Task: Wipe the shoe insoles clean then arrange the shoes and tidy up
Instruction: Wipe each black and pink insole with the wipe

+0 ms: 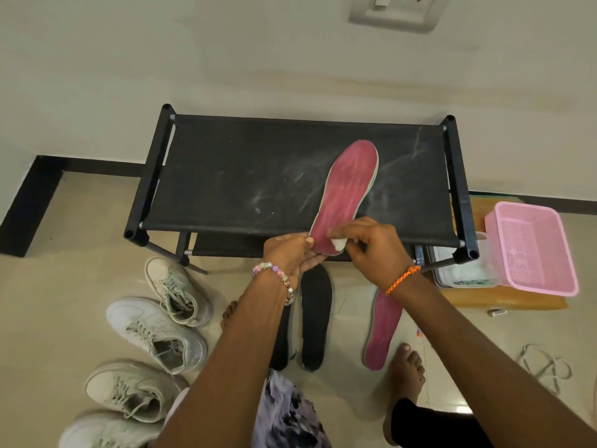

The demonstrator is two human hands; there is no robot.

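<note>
Left hand (290, 253) grips red insole's (345, 195) heel over the rack (226, 176); right hand (371, 247) pinches white wipe (338, 244) against it.

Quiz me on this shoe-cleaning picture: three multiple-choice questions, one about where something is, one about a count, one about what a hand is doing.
1. Where does the pink basket stand?
A. right of the black rack
B. on top of the rack
C. among the shoes

2. How many dark red insoles show?
A. one
B. two
C. four

3. What is the right hand doing?
A. hanging idle
B. tying a lace
C. pinching a white wipe against the held insole

Answers:
1 A, the basket sits past the rack's right posts.
2 B, one is held by the left hand, the other insole lies on the floor.
3 C, its fingers press the wipe to the insole's heel end.
</note>
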